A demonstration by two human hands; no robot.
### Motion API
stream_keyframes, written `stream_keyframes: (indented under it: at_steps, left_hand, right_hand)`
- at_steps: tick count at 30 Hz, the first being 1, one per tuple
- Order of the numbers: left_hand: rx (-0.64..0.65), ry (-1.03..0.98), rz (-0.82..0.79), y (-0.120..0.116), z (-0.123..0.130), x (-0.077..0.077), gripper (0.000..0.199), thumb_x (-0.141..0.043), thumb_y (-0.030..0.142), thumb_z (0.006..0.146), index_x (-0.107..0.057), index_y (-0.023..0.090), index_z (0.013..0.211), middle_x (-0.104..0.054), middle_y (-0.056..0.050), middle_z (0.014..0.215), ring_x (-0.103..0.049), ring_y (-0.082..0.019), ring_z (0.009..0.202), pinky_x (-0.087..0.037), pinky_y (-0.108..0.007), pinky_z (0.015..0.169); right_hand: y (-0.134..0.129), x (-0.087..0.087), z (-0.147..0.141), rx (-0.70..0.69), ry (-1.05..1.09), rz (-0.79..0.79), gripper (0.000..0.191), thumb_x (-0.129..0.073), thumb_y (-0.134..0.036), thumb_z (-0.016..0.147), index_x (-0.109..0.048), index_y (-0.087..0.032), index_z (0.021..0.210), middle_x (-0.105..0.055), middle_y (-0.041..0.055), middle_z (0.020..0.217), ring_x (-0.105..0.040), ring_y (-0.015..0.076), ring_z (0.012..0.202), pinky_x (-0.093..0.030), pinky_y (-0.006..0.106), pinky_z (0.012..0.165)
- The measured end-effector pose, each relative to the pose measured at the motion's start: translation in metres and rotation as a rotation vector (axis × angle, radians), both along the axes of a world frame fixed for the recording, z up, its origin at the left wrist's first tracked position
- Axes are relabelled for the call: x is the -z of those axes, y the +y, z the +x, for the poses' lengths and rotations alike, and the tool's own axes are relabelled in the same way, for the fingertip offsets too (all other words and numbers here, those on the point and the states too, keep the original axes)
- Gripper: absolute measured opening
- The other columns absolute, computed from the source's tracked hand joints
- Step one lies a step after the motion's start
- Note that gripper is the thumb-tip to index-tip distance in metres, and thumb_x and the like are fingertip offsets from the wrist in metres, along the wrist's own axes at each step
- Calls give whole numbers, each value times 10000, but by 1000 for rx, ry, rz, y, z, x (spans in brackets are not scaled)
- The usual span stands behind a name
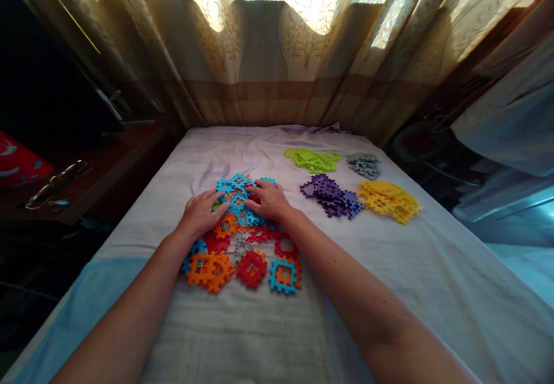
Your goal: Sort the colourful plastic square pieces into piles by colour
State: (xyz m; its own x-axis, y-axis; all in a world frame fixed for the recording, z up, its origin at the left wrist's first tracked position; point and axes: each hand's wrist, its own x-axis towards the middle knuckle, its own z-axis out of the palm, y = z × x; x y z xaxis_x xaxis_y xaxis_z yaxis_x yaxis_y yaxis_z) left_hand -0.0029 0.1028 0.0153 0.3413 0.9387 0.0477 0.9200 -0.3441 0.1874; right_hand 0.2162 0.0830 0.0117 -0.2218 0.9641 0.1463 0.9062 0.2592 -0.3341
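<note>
A mixed heap of plastic interlocking tiles with notched edges lies on the sheet in front of me. Blue tiles [239, 200] are on top, with orange tiles [211, 271] and red tiles [251, 268] nearer to me. My left hand [202, 215] rests against the heap's left side, fingers stretched toward a green piece [217, 205]. On the right side my right hand [269, 200] lies over blue and red tiles, its fingers apart. Neither hand visibly grips a tile, though the pieces under the palms are hidden. A grey tile [242, 247] shows in the heap's middle.
To the right sit separate piles: lime green tiles [312, 160], grey tiles [364, 165], purple tiles [331, 195] and yellow tiles [389, 200]. A pale sheet [242, 338] covers the bed-like surface. Curtains [264, 61] hang behind; a dark wooden cabinet [142, 159] borders the left.
</note>
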Motion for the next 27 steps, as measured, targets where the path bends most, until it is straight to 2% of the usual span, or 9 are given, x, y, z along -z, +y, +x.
stream_keyframes:
  at_steps: [6, 10, 13, 17, 21, 24, 27]
  left_hand:
    - [31, -10, -10, -46, -4, -2, 568, -451, 511, 915, -573, 175, 1356, -456, -146, 1515, -444, -266, 1393, -339, -390, 1156]
    - [-9, 16, 76, -89, -6, -8, 553, -479, 512, 915, -554, 219, 1377, -409, -145, 1546, -389, -305, 1424, -325, -497, 1150]
    - [-35, 21, 152, -124, -7, -11, 542, -491, 507, 917, -545, 243, 1387, -347, -160, 1578, -319, -331, 1458, -267, -584, 1152]
    - [-41, 5, 193, -160, -7, -8, 565, -529, 520, 896, -543, 256, 1395, -287, -157, 1607, -277, -354, 1474, -218, -608, 1165]
    - [-73, 9, 196, -184, -7, 0, 557, -540, 497, 890, -571, 214, 1369, -297, -190, 1596, -313, -351, 1459, -205, -597, 1174]
    - [-84, 8, 220, -196, -6, 5, 538, -535, 479, 893, -586, 200, 1350, -332, -196, 1579, -333, -344, 1450, -179, -594, 1184]
    - [-85, -11, 225, -205, -5, 9, 527, -510, 472, 904, -583, 198, 1349, -384, -187, 1555, -362, -338, 1434, -175, -608, 1182]
  right_hand:
    - [-39, 1, 9, -26, 45, 50, 414, -592, -435, 914, -658, -243, 1275, -574, 120, 1397, -526, 257, 1291, -392, 422, 1093]
    - [-74, -2, 22, 50, 162, 139, 321, -587, -336, 920, -699, -218, 1198, -622, 102, 1349, -568, 219, 1245, -414, 365, 1084]
    - [-113, -5, 34, 121, 240, 204, 250, -572, -294, 916, -728, -234, 1103, -709, 72, 1188, -634, 203, 1116, -465, 353, 1016]
    - [-173, -2, 40, 94, 265, 238, 188, -579, -308, 906, -743, -242, 969, -748, 60, 983, -663, 203, 958, -499, 343, 913]
    - [-216, 7, 37, 48, 197, 253, 270, -657, -358, 850, -717, -224, 1076, -723, 94, 1073, -640, 233, 1006, -488, 383, 920]
    - [-229, 13, 35, 4, 136, 250, 401, -710, -349, 794, -679, -209, 1169, -686, 120, 1170, -605, 259, 1093, -460, 423, 974]
    - [-232, 14, 34, 2, 121, 241, 414, -702, -332, 800, -663, -203, 1191, -683, 122, 1171, -600, 259, 1095, -457, 428, 976]
